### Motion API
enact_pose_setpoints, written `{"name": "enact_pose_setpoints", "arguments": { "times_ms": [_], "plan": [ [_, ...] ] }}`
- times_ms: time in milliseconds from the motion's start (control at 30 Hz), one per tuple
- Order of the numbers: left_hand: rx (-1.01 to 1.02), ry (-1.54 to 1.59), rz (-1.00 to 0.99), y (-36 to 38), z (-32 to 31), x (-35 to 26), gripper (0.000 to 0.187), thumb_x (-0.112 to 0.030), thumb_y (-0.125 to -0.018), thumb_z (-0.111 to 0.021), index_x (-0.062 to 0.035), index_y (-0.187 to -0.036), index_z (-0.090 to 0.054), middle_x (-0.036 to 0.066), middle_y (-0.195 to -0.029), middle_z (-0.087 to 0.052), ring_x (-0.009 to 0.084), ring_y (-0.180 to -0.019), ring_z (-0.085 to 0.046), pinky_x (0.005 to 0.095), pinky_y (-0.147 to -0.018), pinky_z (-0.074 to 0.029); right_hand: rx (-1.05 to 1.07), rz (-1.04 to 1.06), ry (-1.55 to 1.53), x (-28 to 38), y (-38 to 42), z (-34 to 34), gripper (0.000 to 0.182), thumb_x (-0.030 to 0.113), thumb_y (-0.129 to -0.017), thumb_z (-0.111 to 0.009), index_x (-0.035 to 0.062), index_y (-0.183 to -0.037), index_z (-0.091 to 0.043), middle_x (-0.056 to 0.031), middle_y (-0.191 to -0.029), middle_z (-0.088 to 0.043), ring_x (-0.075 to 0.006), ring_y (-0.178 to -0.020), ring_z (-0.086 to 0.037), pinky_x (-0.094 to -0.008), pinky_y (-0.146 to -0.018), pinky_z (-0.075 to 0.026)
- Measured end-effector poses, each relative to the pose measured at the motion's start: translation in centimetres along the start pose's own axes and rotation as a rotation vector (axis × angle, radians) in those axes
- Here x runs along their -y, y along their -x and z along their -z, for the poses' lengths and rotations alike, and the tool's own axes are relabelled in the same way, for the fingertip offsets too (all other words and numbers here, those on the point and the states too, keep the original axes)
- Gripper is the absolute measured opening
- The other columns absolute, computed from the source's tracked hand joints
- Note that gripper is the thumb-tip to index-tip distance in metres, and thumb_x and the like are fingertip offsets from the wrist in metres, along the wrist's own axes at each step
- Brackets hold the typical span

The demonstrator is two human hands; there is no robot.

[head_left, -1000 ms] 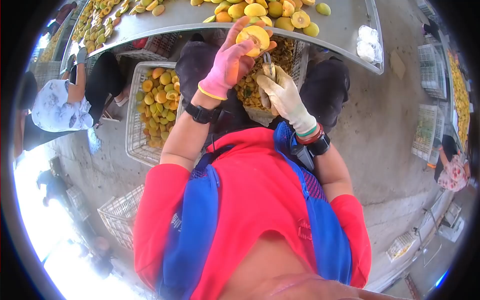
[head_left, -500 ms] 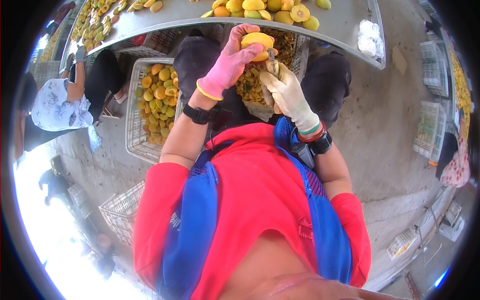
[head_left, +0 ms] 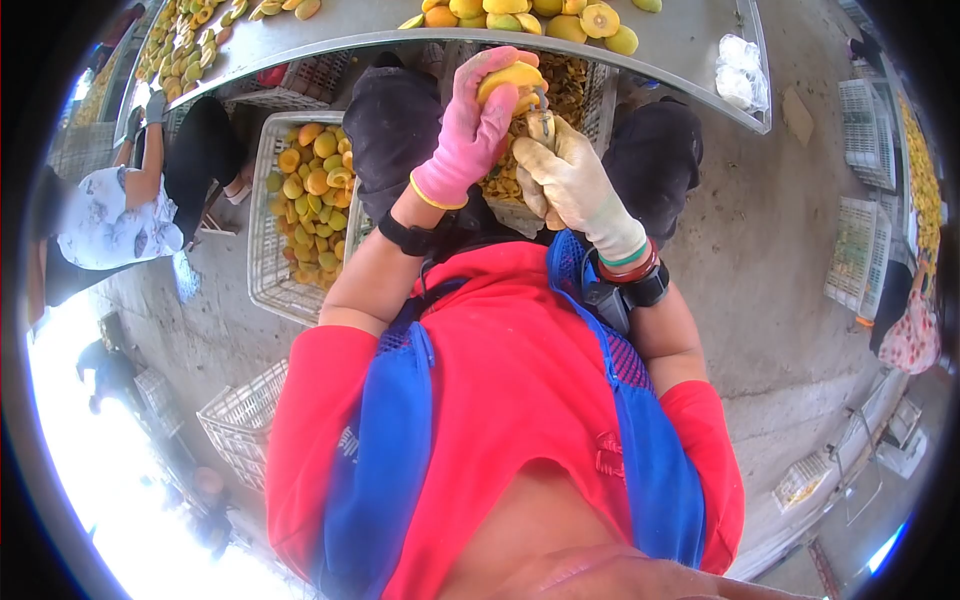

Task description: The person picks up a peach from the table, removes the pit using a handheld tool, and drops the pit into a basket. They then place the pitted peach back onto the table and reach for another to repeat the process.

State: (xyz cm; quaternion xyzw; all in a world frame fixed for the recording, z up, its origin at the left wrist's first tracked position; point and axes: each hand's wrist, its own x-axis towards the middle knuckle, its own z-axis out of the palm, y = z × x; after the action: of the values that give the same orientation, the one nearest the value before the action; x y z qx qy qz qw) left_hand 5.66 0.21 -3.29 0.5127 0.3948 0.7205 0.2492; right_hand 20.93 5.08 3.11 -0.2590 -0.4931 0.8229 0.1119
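My left hand (head_left: 470,135), in a pink glove, is wrapped round a yellow peach (head_left: 514,80) below the table's near edge. In a pale work glove, my right hand (head_left: 572,180) grips a small tool (head_left: 541,122) with a light-coloured handle and a short metal tip. The tip meets the right side of the peach; its exact shape is too small to make out. Under both hands, between my knees, a crate (head_left: 603,112) holds yellow scraps (head_left: 565,85), partly hidden by the gloves.
Peaches (head_left: 505,15) are piled on the metal table (head_left: 680,60) ahead, near a white plastic bag (head_left: 740,75). A crate of peach halves (head_left: 258,240) stands by my left leg, with another crate (head_left: 240,425) behind. Co-workers (head_left: 120,215) sit at left and right.
My left hand has turned the peach, and its pink fingers now cover more of it. The tool tip stays against the peach, while my right hand has moved only slightly.
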Motion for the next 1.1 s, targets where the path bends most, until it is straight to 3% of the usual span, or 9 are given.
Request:
{"name": "enact_pose_setpoints", "arguments": {
  "times_ms": [167,233,333,433,667,767,867,967,1100],
  "plan": [
    [-0.002,-0.141,-0.009,0.5,-0.1,0.4,0.035,-0.017,-0.106,-0.045,-0.01,-0.14,-0.035,0.019,-0.139,-0.048,0.0248,-0.11,-0.062,0.0395,-0.095,-0.053,-0.046,0.16,0.272,-1.9,-1.6,0.8,0.013,0.013,-0.094,-0.057,0.004,-0.098,-0.049,-0.0004,-0.066,-0.052,-0.0101,-0.045,-0.05,-0.0275,-0.042,-0.04],
    [-0.008,-0.175,-0.006,0.7,-0.1,0.7,0.034,-0.016,-0.106,-0.045,-0.0092,-0.139,-0.036,0.018,-0.14,-0.047,0.0243,-0.11,-0.062,0.0384,-0.096,-0.052,-0.049,0.098,0.202,-1.7,-1.6,0.8,0.012,0.012,-0.094,-0.057,0.0039,-0.097,-0.049,-0.0006,-0.066,-0.052,-0.0102,-0.045,-0.05,-0.0279,-0.042,-0.04],
    [-0.024,0.031,0.118,0.5,-0.5,0.3,0.031,-0.019,-0.106,-0.046,-0.008,-0.134,-0.039,0.018,-0.138,-0.05,0.024,-0.11,-0.062,0.0382,-0.098,-0.05,-0.099,0.07,0.147,-2.5,-1.8,1.0,0.011,0.012,-0.094,-0.057,0.0042,-0.096,-0.05,-0.0009,-0.065,-0.052,-0.0103,-0.044,-0.049,-0.0283,-0.04,-0.039],
    [-0.017,0.173,0.388,-0.3,0.7,-1.0,0.028,-0.022,-0.106,-0.049,-0.0075,-0.129,-0.042,0.017,-0.133,-0.055,0.0235,-0.11,-0.062,0.0387,-0.098,-0.05,-0.116,0.052,0.251,-2.7,-1.9,0.9,0.01,0.012,-0.094,-0.057,0.0049,-0.095,-0.05,-0.0003,-0.064,-0.051,-0.0099,-0.044,-0.049,-0.0276,-0.039,-0.038],
    [-0.117,0.229,0.316,0.2,0.2,-0.7,0.034,-0.027,-0.103,-0.055,-0.003,-0.126,-0.048,0.015,-0.122,-0.059,0.02,-0.103,-0.062,0.0354,-0.091,-0.053,0.075,-0.151,-0.089,-0.4,-0.9,0.4,0.01,0.011,-0.093,-0.057,0.0034,-0.096,-0.051,-0.0026,-0.064,-0.052,-0.0103,-0.049,-0.051,-0.0297,-0.043,-0.039],
    [-0.126,0.02,0.269,0.4,-0.8,-0.7,0.037,-0.026,-0.103,-0.055,-0.0019,-0.13,-0.048,0.014,-0.122,-0.059,0.0188,-0.102,-0.063,0.0344,-0.088,-0.054,-0.073,0.072,0.256,-2.2,-1.5,0.5,0.009,0.01,-0.092,-0.057,0.0043,-0.094,-0.051,-0.0014,-0.064,-0.051,-0.0106,-0.048,-0.05,-0.0302,-0.043,-0.037],
    [-0.114,0.125,0.347,0.3,-1.0,-0.1,0.037,-0.026,-0.103,-0.055,-0.0017,-0.13,-0.048,0.013,-0.122,-0.059,0.0182,-0.101,-0.063,0.034,-0.087,-0.055,-0.047,0.056,0.294,-3.4,-2.2,1.0,0.008,0.009,-0.092,-0.057,0.0056,-0.094,-0.05,0.0013,-0.066,-0.05,-0.0104,-0.047,-0.047,-0.029,-0.043,-0.035],
    [-0.07,0.249,0.387,-0.2,-0.8,-0.9,0.04,-0.034,-0.103,-0.054,-0.0019,-0.128,-0.05,0.014,-0.117,-0.063,0.0193,-0.096,-0.065,0.034,-0.086,-0.055,-0.003,-0.001,0.102,-2.1,-1.2,0.4,0.008,0.01,-0.094,-0.057,0.0071,-0.094,-0.05,0.0017,-0.068,-0.05,-0.0102,-0.046,-0.043,-0.0278,-0.041,-0.032],
    [0.041,0.294,0.456,-0.5,0.2,-1.8,0.047,-0.043,-0.103,-0.052,-0.0005,-0.123,-0.054,0.016,-0.113,-0.066,0.0211,-0.094,-0.066,0.0338,-0.085,-0.054,0.191,-0.224,-0.157,-0.8,-0.5,1.3,0.018,0.024,-0.098,-0.06,0.0105,-0.096,-0.049,0.0038,-0.062,-0.04,-0.0074,-0.04,-0.035,-0.0236,-0.036,-0.028]
  ]
}}
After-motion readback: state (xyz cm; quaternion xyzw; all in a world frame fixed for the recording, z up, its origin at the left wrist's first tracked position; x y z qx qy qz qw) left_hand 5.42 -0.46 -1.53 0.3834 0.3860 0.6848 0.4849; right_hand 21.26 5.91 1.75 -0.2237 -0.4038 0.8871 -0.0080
